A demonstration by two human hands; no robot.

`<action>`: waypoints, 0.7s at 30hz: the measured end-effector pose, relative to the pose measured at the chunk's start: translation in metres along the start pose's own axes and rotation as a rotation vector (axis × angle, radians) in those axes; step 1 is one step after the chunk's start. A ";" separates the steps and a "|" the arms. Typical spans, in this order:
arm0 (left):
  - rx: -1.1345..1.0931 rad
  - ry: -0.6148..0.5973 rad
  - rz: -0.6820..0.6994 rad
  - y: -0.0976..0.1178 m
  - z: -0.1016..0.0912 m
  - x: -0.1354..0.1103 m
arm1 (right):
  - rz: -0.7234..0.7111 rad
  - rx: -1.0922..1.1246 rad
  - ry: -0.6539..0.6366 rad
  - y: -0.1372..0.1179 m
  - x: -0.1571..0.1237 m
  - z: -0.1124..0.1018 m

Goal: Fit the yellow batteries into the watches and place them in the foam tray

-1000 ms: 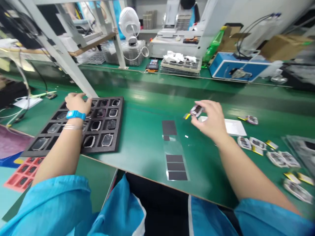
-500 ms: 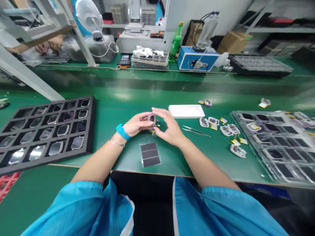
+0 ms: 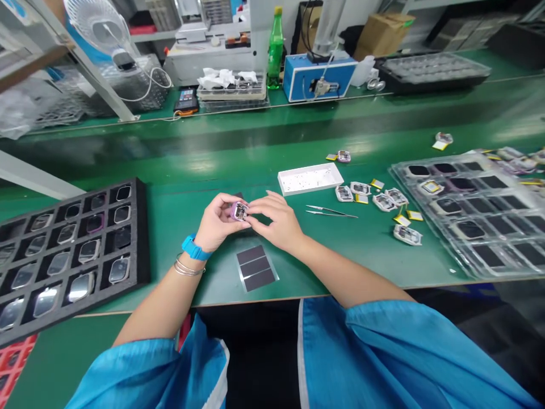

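My left hand [image 3: 219,221] and my right hand [image 3: 275,220] meet over the green bench, both pinching a small purple watch case [image 3: 239,211] with its inside facing up. The left fingers curl around its left side; the right fingertips press on its right edge. Just below the hands lies a clear strip with dark rectangular pads [image 3: 256,268]. A black foam tray [image 3: 72,250] holding several watch cases sits to the left. Thin tweezers [image 3: 330,212] lie to the right of my right hand.
A white shallow tray [image 3: 310,178] lies beyond the tweezers. Several loose small modules with yellow tabs [image 3: 385,203] lie to the right, beside a clear blister tray [image 3: 472,218]. A green bottle [image 3: 276,48], a blue box [image 3: 318,76] and a fan [image 3: 99,28] stand behind the conveyor.
My left hand left the foam tray and my right hand brought a small part in; both now hold the purple case together. The view swung right and down.
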State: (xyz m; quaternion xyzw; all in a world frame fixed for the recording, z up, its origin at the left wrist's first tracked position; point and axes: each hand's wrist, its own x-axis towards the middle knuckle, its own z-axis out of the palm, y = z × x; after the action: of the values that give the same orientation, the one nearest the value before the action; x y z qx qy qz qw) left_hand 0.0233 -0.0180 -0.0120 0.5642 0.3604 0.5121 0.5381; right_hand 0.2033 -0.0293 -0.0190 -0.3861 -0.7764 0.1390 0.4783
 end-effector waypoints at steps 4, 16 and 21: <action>0.026 0.040 0.005 0.001 0.003 -0.001 | 0.005 -0.063 -0.032 0.002 0.000 -0.001; 0.098 0.026 0.227 -0.008 0.001 0.001 | -0.066 0.029 -0.031 0.006 0.001 -0.004; 0.140 0.051 0.297 -0.013 0.001 0.001 | -0.053 0.065 -0.011 0.005 0.001 -0.003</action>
State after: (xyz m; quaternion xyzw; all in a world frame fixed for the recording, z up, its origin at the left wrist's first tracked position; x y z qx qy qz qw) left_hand 0.0264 -0.0151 -0.0244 0.6342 0.3216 0.5738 0.4063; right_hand 0.2078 -0.0259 -0.0198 -0.3488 -0.7842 0.1534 0.4897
